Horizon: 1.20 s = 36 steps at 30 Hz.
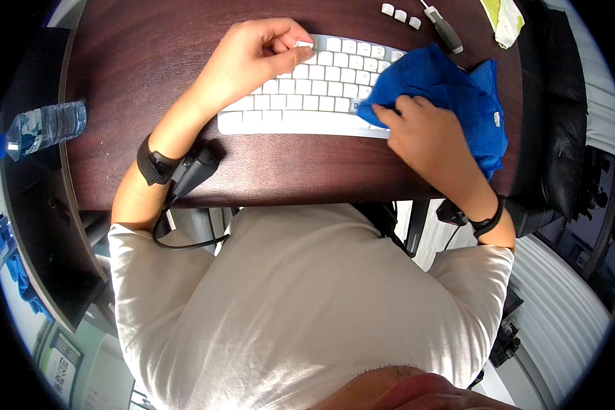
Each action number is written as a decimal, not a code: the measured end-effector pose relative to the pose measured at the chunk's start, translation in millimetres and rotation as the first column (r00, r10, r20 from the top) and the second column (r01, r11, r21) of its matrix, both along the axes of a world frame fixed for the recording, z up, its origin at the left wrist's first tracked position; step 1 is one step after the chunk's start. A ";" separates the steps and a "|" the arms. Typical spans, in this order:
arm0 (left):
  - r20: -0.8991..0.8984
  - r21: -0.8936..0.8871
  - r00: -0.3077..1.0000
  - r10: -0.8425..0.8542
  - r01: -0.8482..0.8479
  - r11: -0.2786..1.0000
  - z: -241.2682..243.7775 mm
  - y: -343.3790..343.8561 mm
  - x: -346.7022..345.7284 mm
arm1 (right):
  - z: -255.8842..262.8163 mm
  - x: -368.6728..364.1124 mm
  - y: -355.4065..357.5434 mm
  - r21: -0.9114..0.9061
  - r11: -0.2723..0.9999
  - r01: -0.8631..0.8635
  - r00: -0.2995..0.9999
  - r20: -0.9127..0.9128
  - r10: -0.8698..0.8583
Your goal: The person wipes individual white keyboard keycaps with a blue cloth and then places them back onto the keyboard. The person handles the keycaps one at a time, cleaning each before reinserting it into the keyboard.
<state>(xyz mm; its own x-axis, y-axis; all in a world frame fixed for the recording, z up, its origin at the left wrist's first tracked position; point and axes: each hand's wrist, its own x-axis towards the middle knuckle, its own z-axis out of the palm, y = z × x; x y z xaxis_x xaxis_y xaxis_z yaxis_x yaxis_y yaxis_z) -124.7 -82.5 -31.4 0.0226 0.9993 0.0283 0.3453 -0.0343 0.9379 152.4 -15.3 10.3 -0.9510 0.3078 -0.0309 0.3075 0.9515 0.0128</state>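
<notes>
A white keyboard (310, 88) lies on the dark wood-look desk in front of me. Over its upper left part, my left hand (266, 54) pinches a small white keycap (304, 45) between thumb and fingers. My right hand (425, 130) grips the near-left edge of a crumpled blue cloth (441, 77), which covers the keyboard's right end. A gap in the white keys shows a darker spot (356, 105) beside the cloth's edge. Three loose white keycaps (401, 16) sit on the desk beyond the keyboard.
A screwdriver with a grey handle (446, 33) lies at the back right, near a yellow-green and white cloth or wrapper (507, 23). On the left, a plastic water bottle (48, 128) lies on its side. A black leather seat (564, 113) stands beyond the right desk edge.
</notes>
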 end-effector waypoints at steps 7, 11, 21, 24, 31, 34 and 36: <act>-0.019 0.024 1.000 -0.001 0.002 1.000 -0.3 0.3 -0.6 | 8.5 -5.0 -0.2 -0.142 0.990 -0.016 0.979 -0.205 -0.014; -0.014 0.032 1.000 -0.005 0.005 0.999 -1.2 1.2 -0.7 | -11.9 -11.2 -5.5 -0.022 0.997 -0.069 0.987 -0.144 0.065; -0.018 0.017 1.000 0.003 -0.003 1.000 -2.2 1.2 -0.2 | -4.6 -19.2 -9.3 -0.230 0.971 -0.073 0.977 -0.211 0.023; 0.003 0.020 1.000 0.002 -0.002 1.000 -1.6 -0.6 0.7 | -6.2 -18.9 -12.1 -0.150 0.988 -0.020 0.990 -0.142 -0.002; 0.016 0.033 1.000 -0.004 0.003 0.999 -3.0 0.4 0.2 | -6.4 -14.7 -3.0 -0.195 0.979 -0.053 0.982 -0.191 0.016; -0.033 0.034 0.999 0.003 -0.002 0.999 -1.4 0.6 1.1 | -8.6 -21.7 -13.9 -0.267 0.957 -0.114 0.971 -0.231 0.051; -0.056 0.030 0.998 0.006 -0.005 1.000 -0.6 0.5 1.1 | -10.0 -27.5 -21.3 -0.334 0.934 -0.129 0.977 -0.206 0.061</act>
<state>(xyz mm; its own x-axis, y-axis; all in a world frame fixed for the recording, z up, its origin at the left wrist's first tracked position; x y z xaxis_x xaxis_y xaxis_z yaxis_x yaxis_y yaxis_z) -123.6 -82.0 -32.0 0.0194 0.9982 0.0569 0.3978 -0.0599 0.9155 124.9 -36.7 0.3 -0.9738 0.2182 0.0645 0.1799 0.9119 -0.3690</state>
